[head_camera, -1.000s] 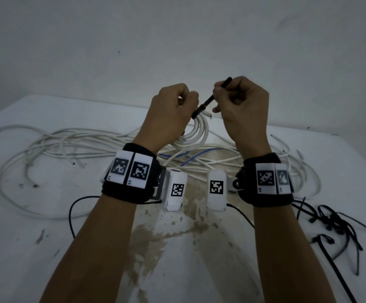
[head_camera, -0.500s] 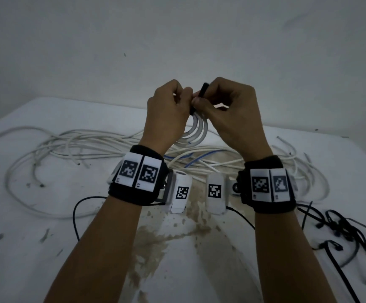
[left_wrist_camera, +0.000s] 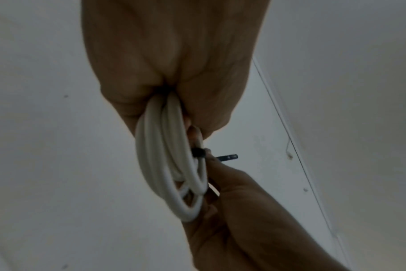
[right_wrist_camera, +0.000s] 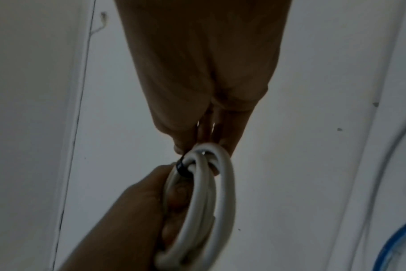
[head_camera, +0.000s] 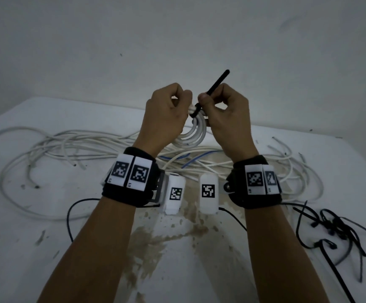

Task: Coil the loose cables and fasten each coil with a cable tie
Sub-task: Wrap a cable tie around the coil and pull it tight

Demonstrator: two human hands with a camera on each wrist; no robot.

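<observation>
- Fingers of the left hand (head_camera: 166, 112) curl round a small white coil (head_camera: 196, 132), held up above the table (head_camera: 46, 248).
- Right hand (head_camera: 225, 114) pinches the black cable tie (head_camera: 210, 92) looped on the coil; its tail points toward 1 o'clock.
- Loose white cables (head_camera: 68, 147) sprawl below, from 9 to 3 o'clock.
- Spare black ties (head_camera: 335, 228) lie at 4 o'clock.
</observation>
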